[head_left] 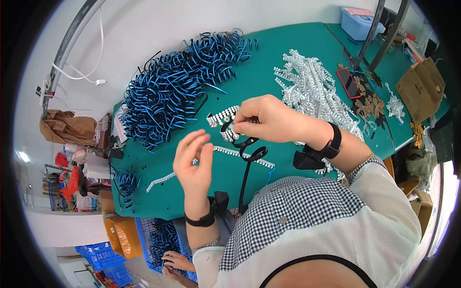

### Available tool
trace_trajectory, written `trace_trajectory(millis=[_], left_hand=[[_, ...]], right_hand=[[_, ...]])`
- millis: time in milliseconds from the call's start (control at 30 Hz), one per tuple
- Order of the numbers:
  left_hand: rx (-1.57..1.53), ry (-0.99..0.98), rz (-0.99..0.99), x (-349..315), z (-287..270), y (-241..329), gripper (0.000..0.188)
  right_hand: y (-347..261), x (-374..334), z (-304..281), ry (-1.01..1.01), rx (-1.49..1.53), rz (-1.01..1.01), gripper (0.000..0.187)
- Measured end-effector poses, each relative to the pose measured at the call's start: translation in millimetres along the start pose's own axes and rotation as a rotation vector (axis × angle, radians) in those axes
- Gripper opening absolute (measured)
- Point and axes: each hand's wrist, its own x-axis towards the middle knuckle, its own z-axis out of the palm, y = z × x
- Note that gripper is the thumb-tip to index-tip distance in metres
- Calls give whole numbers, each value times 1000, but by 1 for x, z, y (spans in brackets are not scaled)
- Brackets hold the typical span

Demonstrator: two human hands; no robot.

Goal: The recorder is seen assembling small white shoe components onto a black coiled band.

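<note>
My right hand (269, 118) is closed in a pinch on a black strap (246, 180), which loops and hangs down toward my lap. Beside those fingertips, a curl of white beaded trim (222, 116) with rhinestones lies close against the strap. Lower and to the left, my left hand (192, 161) is raised with its thumb and fingers apart, and I see nothing held in it. Behind it, a thin strip of silver-white trim (161, 181) runs across the green table (259, 101), partly hidden by the hand.
A big heap of blue-and-black coiled ribbons (168, 91) covers the table's left. To the right lie a pile of silver-white trim (312, 86), a red-edged phone (348, 83) and a cardboard box (420, 89). Another person's hands (176, 261) are at a blue crate (144, 237) below.
</note>
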Motion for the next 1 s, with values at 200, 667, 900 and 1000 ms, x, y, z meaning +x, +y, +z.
trace_trajectory(millis=[200, 667, 900, 1000], left_hand=[[189, -161, 108, -4, 11, 23, 26], [123, -107, -169, -20, -34, 10, 12], [69, 1, -177, -49, -61, 17, 12], [125, 11, -223, -65, -69, 9, 13]], right_hand=[[-17, 1, 8, -45, -78, -72, 16], [-14, 4, 24, -144, 111, 246, 28], [34, -3, 73, -423, 312, 59, 29], [25, -3, 72, -550, 422, 259, 24]])
